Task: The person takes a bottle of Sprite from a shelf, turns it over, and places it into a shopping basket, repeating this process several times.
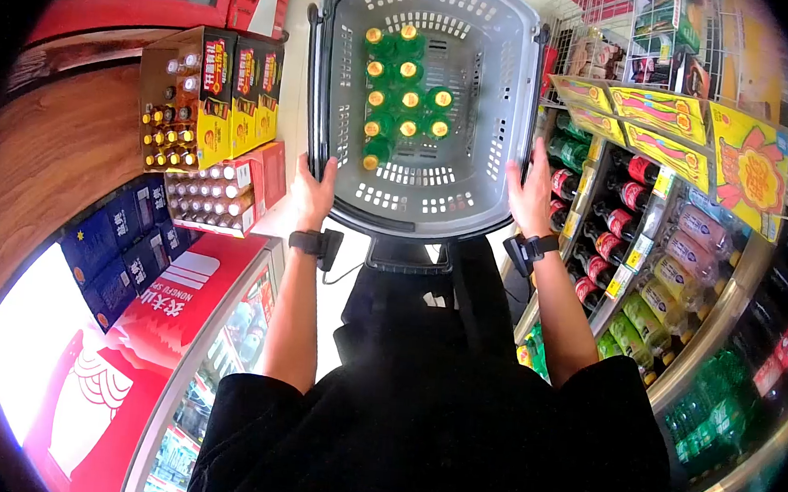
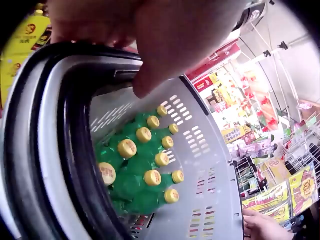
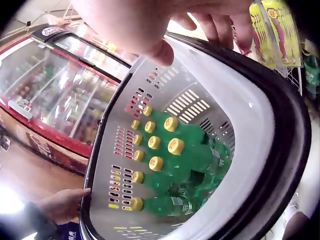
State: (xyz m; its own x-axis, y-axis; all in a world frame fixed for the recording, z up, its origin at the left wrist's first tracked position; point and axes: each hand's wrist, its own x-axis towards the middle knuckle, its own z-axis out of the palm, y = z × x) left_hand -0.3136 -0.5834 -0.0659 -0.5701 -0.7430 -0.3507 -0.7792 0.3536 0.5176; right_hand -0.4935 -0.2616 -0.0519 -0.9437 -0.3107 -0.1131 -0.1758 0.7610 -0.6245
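both hands (image 1: pixel 313 193) (image 1: pixel 531 197) on basket (image 1: pixel 459 216) near "nongfu" panel (image 1: pixel 151 333)

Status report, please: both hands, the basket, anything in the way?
Left hand and right hand grip opposite sides of basket. Green bottles inside, grouped toward its left. Drink shelves at right; nothing seen blocking basket.
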